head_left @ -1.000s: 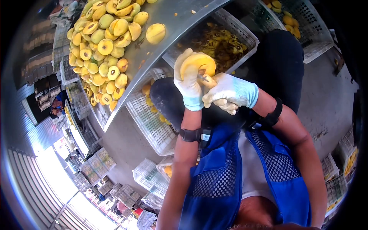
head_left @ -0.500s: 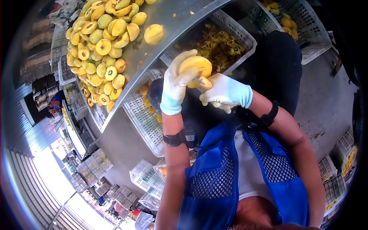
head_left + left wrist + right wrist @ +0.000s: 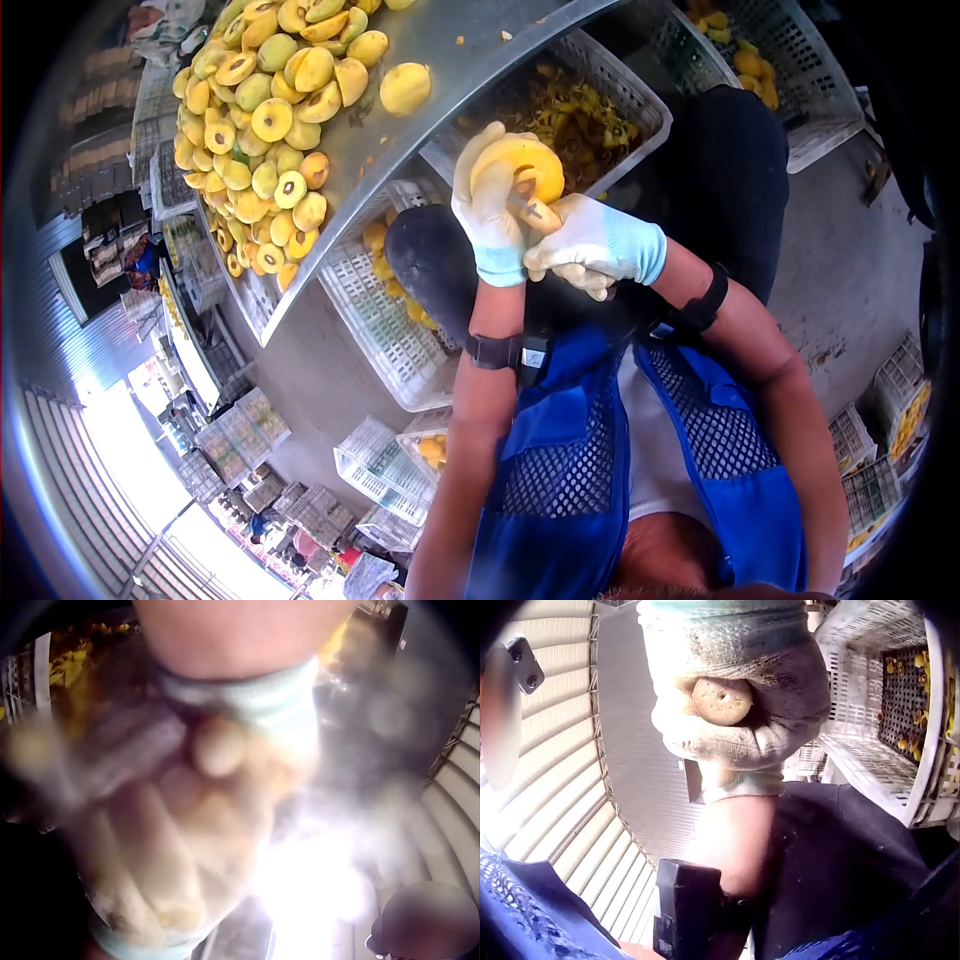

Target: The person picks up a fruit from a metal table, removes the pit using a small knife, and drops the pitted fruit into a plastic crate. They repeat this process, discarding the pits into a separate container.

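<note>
In the head view, my gloved left hand (image 3: 492,205) grips a yellow peach half (image 3: 535,165) from its left side, fingers wrapped over the far edge. My gloved right hand (image 3: 600,240) is curled round a tool with a round wooden handle (image 3: 541,214). Its short metal end points into the brown-marked hollow of the fruit. The butt of the handle (image 3: 722,700) shows in the fist in the right wrist view. Both hands are close together above the lap. The left wrist view is blurred, with the right hand (image 3: 161,862) below the left cuff.
A metal table (image 3: 440,75) at upper left bears a heap of peach halves (image 3: 265,150). Below its edge stand a crate of peelings and scraps (image 3: 655,115) and a white crate (image 3: 375,320) with yellow fruit. Another crate (image 3: 820,90) is at upper right.
My left hand swung left and tilted half a second ago, then came back right and upright with the peach half. The right hand keeps its grip on the tool and has barely moved.
</note>
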Demonstrator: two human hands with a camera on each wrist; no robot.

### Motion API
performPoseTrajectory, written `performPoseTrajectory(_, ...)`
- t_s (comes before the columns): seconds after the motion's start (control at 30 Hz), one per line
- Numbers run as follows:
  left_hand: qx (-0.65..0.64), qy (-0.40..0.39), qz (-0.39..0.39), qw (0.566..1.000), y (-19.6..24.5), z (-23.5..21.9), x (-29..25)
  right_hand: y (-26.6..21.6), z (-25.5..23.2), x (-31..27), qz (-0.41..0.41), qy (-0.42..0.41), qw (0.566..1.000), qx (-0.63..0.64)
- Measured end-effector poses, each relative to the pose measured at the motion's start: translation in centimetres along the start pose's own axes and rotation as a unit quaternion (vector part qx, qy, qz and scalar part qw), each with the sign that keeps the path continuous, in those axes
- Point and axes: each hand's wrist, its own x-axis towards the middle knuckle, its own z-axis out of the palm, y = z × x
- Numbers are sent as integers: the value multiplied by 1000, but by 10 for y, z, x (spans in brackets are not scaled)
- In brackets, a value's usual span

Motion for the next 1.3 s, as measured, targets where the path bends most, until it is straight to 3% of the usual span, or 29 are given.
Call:
performPoseTrajectory(0.13, 133, 7, 50, 990, 6, -4, 0, -3, 2, 4, 2, 50, 995, -83)
performPoseTrajectory(0.23, 202, 17, 26, 979, 19, 2, -1, -6, 4, 5, 17, 100, 986, -132)
performPoseTrajectory(0.33, 309, 9, 65, 949, 23, 1, 0, -7, 4, 8, 5, 128, 969, -210)
performPoseTrajectory(0.43, 307, 40, 42, 950, 23, 6, -1, -1, 6, 15, -23, 176, 953, -246)
performPoseTrajectory(0.53, 310, 35, 121, 942, 10, 1, 3, 17, 0, 25, -109, 197, 934, -279)
performPoseTrajectory(0.57, 240, 87, 28, 966, 7, 5, 0, 22, -2, 28, -134, 207, 921, -301)
performPoseTrajectory(0.63, 208, 110, 23, 972, 5, 9, 1, 30, -4, 34, -185, 227, 893, -342)
performPoseTrajectory(0.77, 148, 141, 21, 979, -1, 14, 6, 35, -7, 39, -254, 257, 758, -543)
performPoseTrajectory(0.9, 92, 178, 7, 980, -6, 17, 9, 34, -6, 47, -173, 294, 794, -504)
performPoseTrajectory(1.07, -26, 152, -64, 986, -17, -5, 10, 18, 5, 39, -121, 309, 825, -458)
performPoseTrajectory(1.17, -60, 124, -53, 989, -9, -9, 12, 22, 5, 48, -184, 310, 801, -478)
performPoseTrajectory(1.3, -71, 133, -22, 988, 6, -9, 5, 24, 8, 50, -180, 287, 822, -459)
